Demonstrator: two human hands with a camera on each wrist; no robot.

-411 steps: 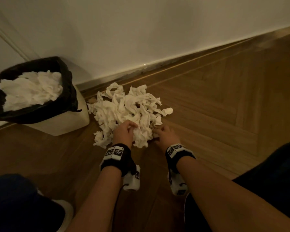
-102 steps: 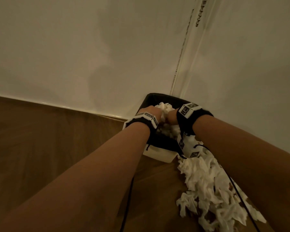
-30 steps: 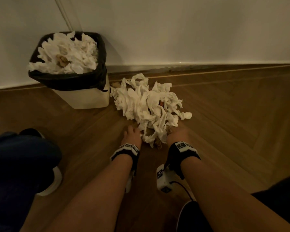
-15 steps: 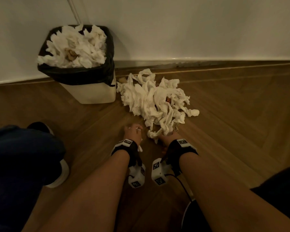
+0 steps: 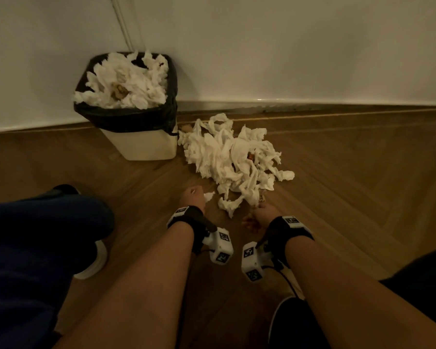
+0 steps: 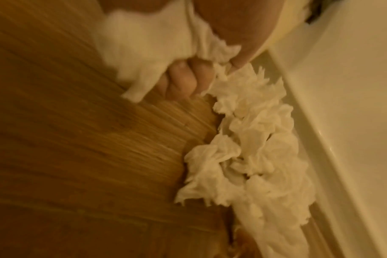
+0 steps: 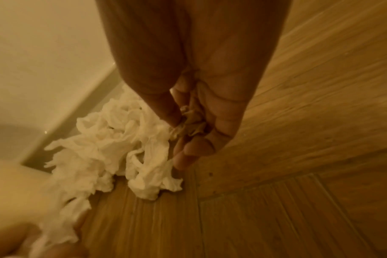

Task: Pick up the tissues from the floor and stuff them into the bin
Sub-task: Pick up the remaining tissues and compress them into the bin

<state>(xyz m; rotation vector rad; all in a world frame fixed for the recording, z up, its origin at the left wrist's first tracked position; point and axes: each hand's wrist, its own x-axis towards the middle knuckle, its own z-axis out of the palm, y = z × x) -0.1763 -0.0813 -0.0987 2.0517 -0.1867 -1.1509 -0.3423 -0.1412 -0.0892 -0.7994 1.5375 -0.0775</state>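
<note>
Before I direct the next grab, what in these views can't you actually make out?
- Bin: depth left is hidden under heaped tissues in the head view.
- Brownish scrap in the right hand: too crumpled and dim to identify in the right wrist view.
- Left hand: its fingers are mostly covered by the white tissue it grips; motion blur in the left wrist view.
- Floor pile: small dark bits inside are too small to identify.

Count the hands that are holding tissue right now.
2. The left hand grips a white crumpled tissue by the pile's near edge; the right hand pinches a small brownish scrap beside it.
</note>
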